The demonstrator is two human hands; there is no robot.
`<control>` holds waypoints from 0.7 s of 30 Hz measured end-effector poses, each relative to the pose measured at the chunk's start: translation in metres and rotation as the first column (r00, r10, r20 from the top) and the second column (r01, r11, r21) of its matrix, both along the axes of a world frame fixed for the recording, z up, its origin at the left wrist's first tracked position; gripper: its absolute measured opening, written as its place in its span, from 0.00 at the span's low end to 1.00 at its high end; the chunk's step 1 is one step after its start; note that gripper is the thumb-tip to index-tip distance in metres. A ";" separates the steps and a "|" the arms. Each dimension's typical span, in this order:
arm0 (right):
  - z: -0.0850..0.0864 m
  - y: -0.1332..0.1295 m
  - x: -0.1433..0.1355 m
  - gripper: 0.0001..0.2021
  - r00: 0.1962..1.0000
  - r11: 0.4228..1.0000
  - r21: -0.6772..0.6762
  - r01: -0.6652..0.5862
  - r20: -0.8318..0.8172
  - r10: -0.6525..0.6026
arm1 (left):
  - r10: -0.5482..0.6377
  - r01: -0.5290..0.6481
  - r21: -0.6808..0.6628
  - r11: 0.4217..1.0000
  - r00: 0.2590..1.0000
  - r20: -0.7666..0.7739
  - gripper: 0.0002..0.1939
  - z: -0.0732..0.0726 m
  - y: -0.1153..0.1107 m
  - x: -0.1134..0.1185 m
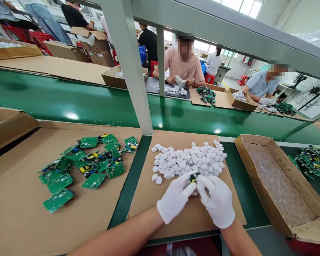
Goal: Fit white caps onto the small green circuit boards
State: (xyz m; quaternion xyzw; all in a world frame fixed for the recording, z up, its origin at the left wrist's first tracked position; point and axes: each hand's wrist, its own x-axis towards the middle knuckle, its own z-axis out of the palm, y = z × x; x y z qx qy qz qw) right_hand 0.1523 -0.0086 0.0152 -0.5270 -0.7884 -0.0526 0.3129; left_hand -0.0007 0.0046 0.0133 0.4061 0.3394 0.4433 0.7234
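Both my hands wear white gloves and meet over the cardboard sheet in front of me. Between their fingertips is a small green circuit board (194,177) with a yellow part on it. My left hand (175,196) grips its left side, and my right hand (216,199) pinches it from the right. Just beyond the fingers lies a wide pile of small white pieces (188,160) on the cardboard (146,199). Farther left, green circuit boards (59,182) are heaped loosely on another cardboard sheet (18,206).
An open cardboard box (280,185) lined with clear plastic stands at the right, with more circuit boards (316,161) beyond it. A grey post (130,67) rises behind the cardboard. Across the green belt (101,103), people handle small parts.
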 end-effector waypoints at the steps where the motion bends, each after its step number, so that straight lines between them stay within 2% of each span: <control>1: 0.003 0.001 0.001 0.12 0.999 0.999 -0.032 -0.032 -0.011 0.032 | -0.019 0.020 -0.015 1.000 0.999 0.031 0.19 0.004 0.001 -0.001; 3: 0.011 0.004 0.004 0.16 0.990 0.985 -0.114 -0.130 -0.061 0.123 | -0.049 0.052 -0.038 0.998 0.995 0.084 0.17 0.011 0.004 -0.002; 5: 0.015 0.005 0.005 0.17 0.976 0.971 -0.140 -0.193 -0.130 0.175 | -0.056 0.063 -0.068 0.996 0.993 0.105 0.17 0.015 0.005 -0.003; 8: 0.011 0.008 0.001 0.12 0.970 0.986 -0.053 -0.159 -0.193 0.146 | -0.045 0.055 -0.123 0.991 0.995 0.086 0.19 0.017 0.004 -0.004; 12: -0.002 0.010 -0.009 0.09 0.979 0.987 0.113 -0.115 -0.153 0.131 | -0.018 0.026 -0.096 0.995 0.996 0.087 0.20 0.017 0.002 -0.002; 15: -0.008 0.012 -0.012 0.10 0.980 0.977 0.164 -0.136 -0.124 0.157 | 0.001 0.008 -0.085 0.996 0.995 0.100 0.18 0.013 0.004 -0.002; 19: -0.014 0.012 -0.010 0.13 0.957 0.973 0.075 -0.220 -0.174 0.230 | -0.092 0.117 -0.162 0.980 0.984 0.155 0.15 0.002 0.008 -0.001; 21: -0.019 0.012 -0.008 0.14 0.948 0.967 0.072 -0.246 -0.190 0.255 | -0.103 0.136 -0.197 0.971 0.980 0.170 0.16 -0.004 0.008 0.000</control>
